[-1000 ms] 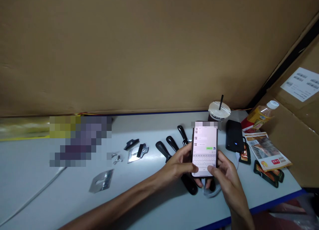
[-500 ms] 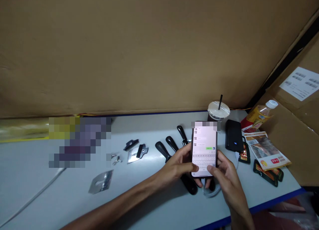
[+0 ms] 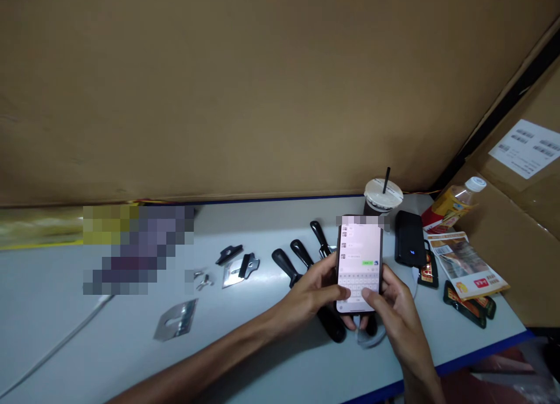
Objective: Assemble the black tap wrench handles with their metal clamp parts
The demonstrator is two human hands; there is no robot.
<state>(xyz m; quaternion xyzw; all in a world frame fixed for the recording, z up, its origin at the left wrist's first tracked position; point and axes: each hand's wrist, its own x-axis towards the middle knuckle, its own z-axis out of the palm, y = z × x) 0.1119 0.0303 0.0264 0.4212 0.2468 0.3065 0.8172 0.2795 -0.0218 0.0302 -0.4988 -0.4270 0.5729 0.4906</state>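
Note:
A lit smartphone with a chat and keyboard on its screen is held upright between my two hands. My left hand wraps its left edge, thumb on the lower screen. My right hand grips the right edge, its thumb over the keys. From the phone's bottom runs a white charging cable. Partly hidden behind my left hand and the phone lie several black-handled tools. Left of them are a metal blade, black clamp pieces, small screws and a slotted metal plate.
At the right stand a lidded cup with a straw, a black power bank and a leaning drink bottle. Snack packets lie near the right edge. Cardboard walls the back; a blurred-out item is at left.
Both thumbs stay at the keyboard, the right one slightly further left. The phone has dipped a little in view; everything else stays about where it was.

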